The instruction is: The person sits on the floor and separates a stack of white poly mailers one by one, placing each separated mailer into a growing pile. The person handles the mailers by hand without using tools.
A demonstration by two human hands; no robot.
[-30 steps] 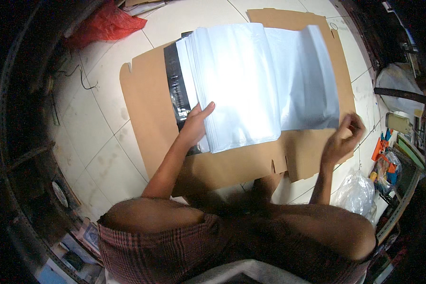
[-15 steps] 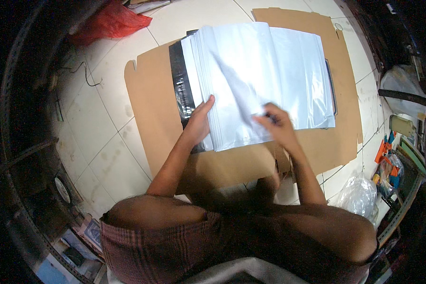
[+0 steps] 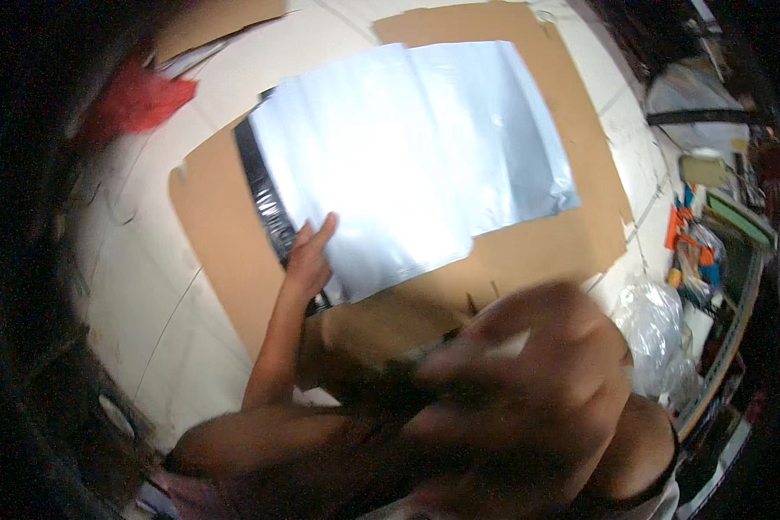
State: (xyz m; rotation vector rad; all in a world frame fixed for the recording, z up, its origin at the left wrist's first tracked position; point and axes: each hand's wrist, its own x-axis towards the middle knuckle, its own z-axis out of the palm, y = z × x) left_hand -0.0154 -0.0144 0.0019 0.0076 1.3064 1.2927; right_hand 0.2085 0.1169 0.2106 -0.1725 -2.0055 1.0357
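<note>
A stack of white plastic mailing bags (image 3: 364, 165) lies on a flattened cardboard sheet (image 3: 572, 247), with a black strip along its left side. My left hand (image 3: 310, 264) grips the stack's near left edge, thumb on top and some fingers hidden. Large and close to the camera, my right hand (image 3: 537, 373) is raised over my lap and smeared by motion. Its fingers cannot be made out, nor whether anything is in them.
A red plastic bag (image 3: 152, 104) lies at the far left, beside a piece of cardboard (image 3: 212, 26). Along the right stand a clear plastic bag (image 3: 653, 325), orange-handled items (image 3: 672, 227) and a shelf edge (image 3: 728, 360). White tiles (image 3: 147, 286) surround the cardboard.
My right hand has left the bags and come up toward the camera. The lifted bag corner now lies flat. The view has shifted and turned; my left hand remains at the stack's edge.
</note>
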